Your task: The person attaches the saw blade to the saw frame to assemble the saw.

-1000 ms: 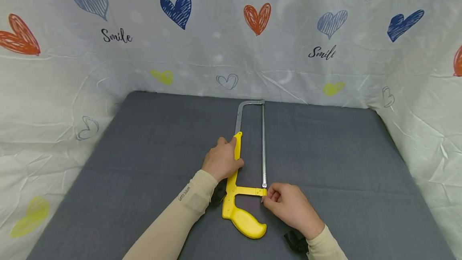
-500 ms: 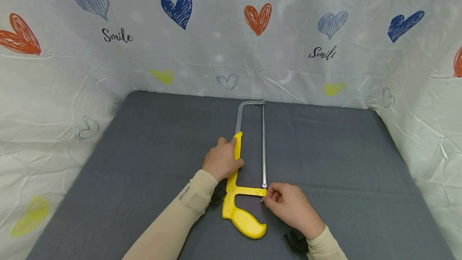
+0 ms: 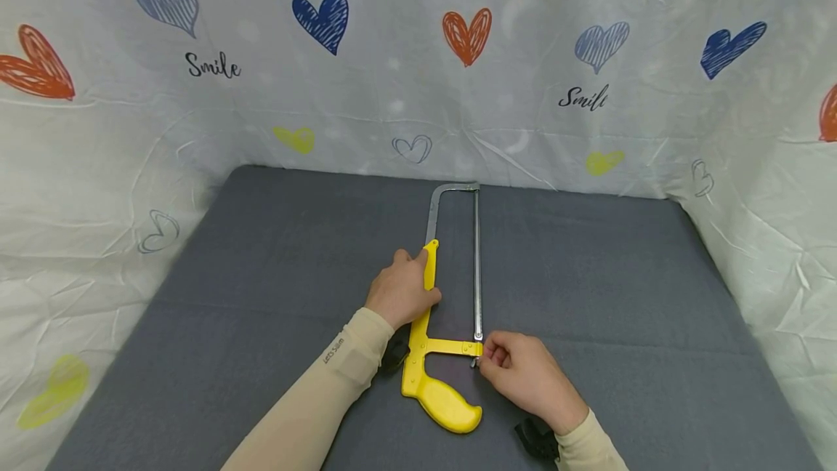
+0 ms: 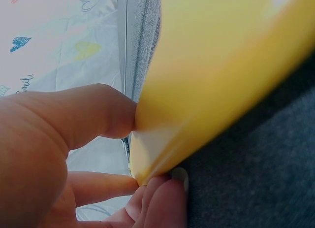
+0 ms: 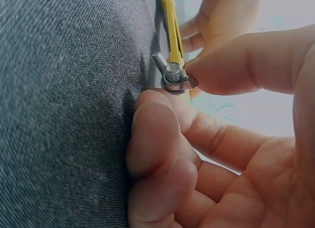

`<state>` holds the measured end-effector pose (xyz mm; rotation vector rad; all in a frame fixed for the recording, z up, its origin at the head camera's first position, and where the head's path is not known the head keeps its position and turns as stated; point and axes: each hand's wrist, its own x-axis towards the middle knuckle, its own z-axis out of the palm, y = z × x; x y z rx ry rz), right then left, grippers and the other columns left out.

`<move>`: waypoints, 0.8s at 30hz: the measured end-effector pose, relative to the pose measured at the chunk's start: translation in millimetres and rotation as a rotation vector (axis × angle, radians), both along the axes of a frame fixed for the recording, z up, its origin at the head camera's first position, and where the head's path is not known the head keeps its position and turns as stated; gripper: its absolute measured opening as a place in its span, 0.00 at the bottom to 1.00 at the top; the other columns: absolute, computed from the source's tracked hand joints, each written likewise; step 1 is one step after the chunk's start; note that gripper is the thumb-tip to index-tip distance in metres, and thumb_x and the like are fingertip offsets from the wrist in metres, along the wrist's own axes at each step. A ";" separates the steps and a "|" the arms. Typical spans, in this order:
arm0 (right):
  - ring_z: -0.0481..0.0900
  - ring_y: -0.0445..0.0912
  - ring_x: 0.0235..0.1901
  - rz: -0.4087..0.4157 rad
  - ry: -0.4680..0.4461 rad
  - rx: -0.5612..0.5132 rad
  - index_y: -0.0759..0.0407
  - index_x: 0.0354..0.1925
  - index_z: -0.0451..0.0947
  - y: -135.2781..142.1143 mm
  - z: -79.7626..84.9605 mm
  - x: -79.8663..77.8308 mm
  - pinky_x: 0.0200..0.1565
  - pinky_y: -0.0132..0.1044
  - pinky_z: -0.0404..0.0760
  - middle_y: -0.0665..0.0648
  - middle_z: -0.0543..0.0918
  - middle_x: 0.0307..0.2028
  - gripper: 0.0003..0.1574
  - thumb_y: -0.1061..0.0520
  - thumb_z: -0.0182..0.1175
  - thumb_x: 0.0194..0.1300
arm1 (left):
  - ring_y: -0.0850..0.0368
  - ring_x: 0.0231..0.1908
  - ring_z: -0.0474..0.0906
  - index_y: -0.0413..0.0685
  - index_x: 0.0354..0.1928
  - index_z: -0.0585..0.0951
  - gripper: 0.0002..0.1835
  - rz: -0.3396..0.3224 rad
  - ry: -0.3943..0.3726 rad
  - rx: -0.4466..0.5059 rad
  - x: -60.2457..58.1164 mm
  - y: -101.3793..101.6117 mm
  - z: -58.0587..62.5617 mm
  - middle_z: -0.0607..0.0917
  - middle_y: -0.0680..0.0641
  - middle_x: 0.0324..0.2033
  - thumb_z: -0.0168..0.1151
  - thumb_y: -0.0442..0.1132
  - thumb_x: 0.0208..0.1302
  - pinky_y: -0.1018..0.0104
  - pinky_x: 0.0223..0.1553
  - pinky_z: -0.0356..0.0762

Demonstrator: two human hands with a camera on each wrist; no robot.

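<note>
A hacksaw with a yellow handle [image 3: 450, 405] and a silver blade [image 3: 478, 260] lies flat on the grey cloth, its handle end toward me. My left hand [image 3: 402, 289] holds the yellow part of its frame, thumb on one side and fingers on the other; the left wrist view shows this yellow frame [image 4: 211, 75] close up. At the near end of the blade, my right hand [image 3: 526, 373] has thumb and fingers at a metal wing nut [image 5: 172, 80] on a threaded bolt. The thumb [image 5: 221, 65] touches one wing, with curled fingers just beneath.
Grey cloth [image 3: 621, 296] covers the table around the saw. A white sheet [image 3: 392, 93] printed with hearts and "Smile" stands behind it and along both sides. A dark wrist device [image 3: 538, 439] sits below my right wrist.
My right thumb has shifted slightly at the wing nut, and more of the nut shows beside it. The left hand and the saw have stayed practically in place.
</note>
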<state>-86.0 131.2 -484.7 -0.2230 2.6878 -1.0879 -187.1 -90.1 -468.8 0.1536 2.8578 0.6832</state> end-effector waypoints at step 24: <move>0.68 0.38 0.18 0.007 -0.018 0.016 0.47 0.31 0.82 -0.4 0.6 1.1 0.23 0.32 0.67 0.44 0.76 0.21 0.10 0.58 0.69 0.70 | 0.49 0.28 0.79 0.44 0.84 0.64 0.46 0.002 -0.006 0.016 -1.8 0.2 -3.0 0.76 0.31 0.62 0.70 0.45 0.67 0.59 0.31 0.84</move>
